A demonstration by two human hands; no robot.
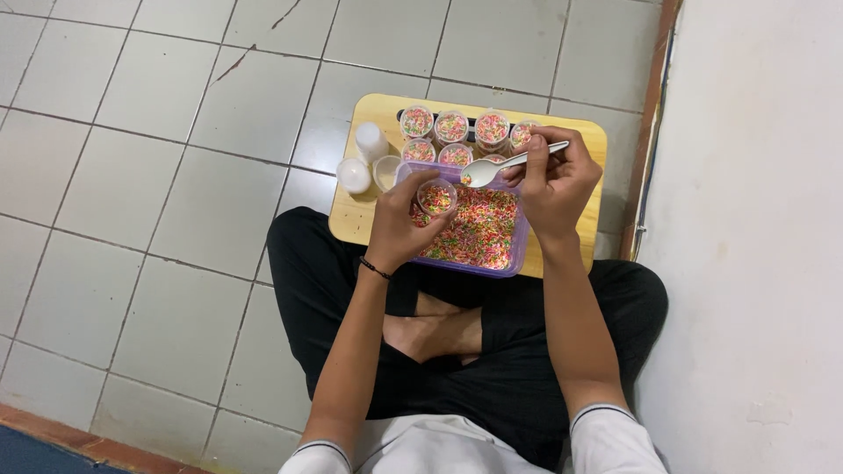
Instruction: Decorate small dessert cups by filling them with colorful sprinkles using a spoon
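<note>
Down on the grey tiled floor (158, 175), a person sits cross-legged with a small wooden table (369, 118) at the knees. On it lies a clear purple-tinted tub (518, 250), wide and shallow, filled with multicoloured sprinkles. Over the tub's near left corner, the left hand (397, 226) holds a small clear cup (436, 197), round, open-topped, already showing coloured sprinkles inside; the fingers are curled around its wall, thumb on the near side, clamped on it. Just right and above, the right hand (555, 180) pinches the handle of a white plastic spoon (492, 167), fingers closed on it, the bowl pointing left and hovering just above the cup, a few sprinkles in it. Behind the tub stands a cluster of filled cups (452, 127), packed close in two rows. At the table's left edge, two white lidded cups (362, 158) and one empty cup (386, 171) stand beside the tub.
</note>
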